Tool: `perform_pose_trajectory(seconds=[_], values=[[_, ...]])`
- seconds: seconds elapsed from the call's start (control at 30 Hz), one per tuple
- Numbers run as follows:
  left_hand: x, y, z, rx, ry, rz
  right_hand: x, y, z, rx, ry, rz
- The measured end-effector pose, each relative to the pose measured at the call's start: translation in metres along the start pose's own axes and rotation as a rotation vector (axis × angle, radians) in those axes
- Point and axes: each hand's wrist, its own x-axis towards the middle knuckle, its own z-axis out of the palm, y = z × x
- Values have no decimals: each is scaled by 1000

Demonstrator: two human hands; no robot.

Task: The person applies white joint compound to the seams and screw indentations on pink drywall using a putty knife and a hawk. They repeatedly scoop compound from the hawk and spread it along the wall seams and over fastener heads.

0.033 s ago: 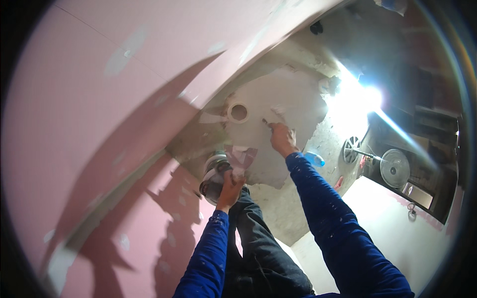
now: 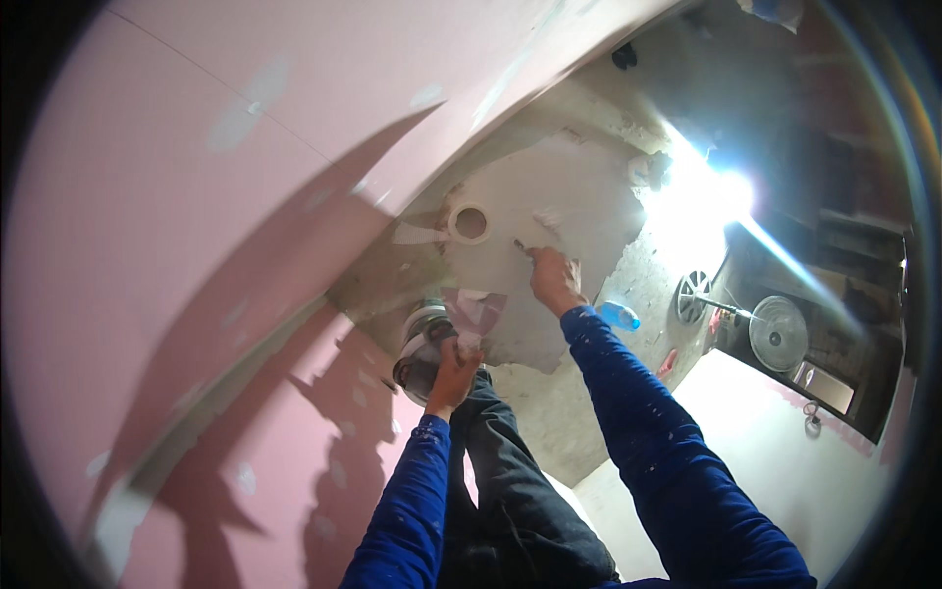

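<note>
My 2 hands reach out ahead of me, well apart, each wrapped round something. My left hand (image 2: 454, 375) is closed, fingers curled about the grip end of a broad blade (image 2: 476, 314), which spreads out just beyond my knuckles; a whitish smear lies on its face. Just left of that hand sits a grey rounded thing (image 2: 415, 365) with a pale band; I cannot tell what it is, nor whether my fingers touch it.

My right hand (image 2: 556, 279) is farther forward and to the right, its fingers shut round a slim tool (image 2: 521, 245). Only 1 dark end sticks out, aimed forward and left, so the tool lies ahead of my right hand and beyond the broad blade. I cannot tell whether its tip touches the pale patch (image 2: 589, 191) behind it.

On that patch, near its left edge, is a white ring (image 2: 469, 224), to the left of the tool's tip and beyond my left hand. A blue bottle (image 2: 620, 315) lies right of my right wrist, near the sleeve, with a small red thing (image 2: 667, 362) nearer to me. Farther right are a spoked disc (image 2: 695, 296) and a clear round disc (image 2: 779, 334), with a rod between these 2.
</note>
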Motion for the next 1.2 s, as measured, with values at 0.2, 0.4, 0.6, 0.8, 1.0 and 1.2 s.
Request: perform_pose_trajectory(seconds=[0.2,0.4,0.6,0.8,1.0,1.2], values=[[-67,52,-33,38,145,28,-61,-22,-40,299,-69,-89],[-225,178,-96,400,79,134,-175,-89,-191,835,-284,-407],[-361,307,-97,207,86,132,-325,-201,-337,700,-216,-1181],[-473,359,-87,88,197,219,-430,-251,-393,450,-301,-1276],[-531,340,-67,52,364,419,-452,-267,-404,318,-293,-1362],[-580,322,-74,89,472,361,-465,-297,-415,114,-207,-1492]])
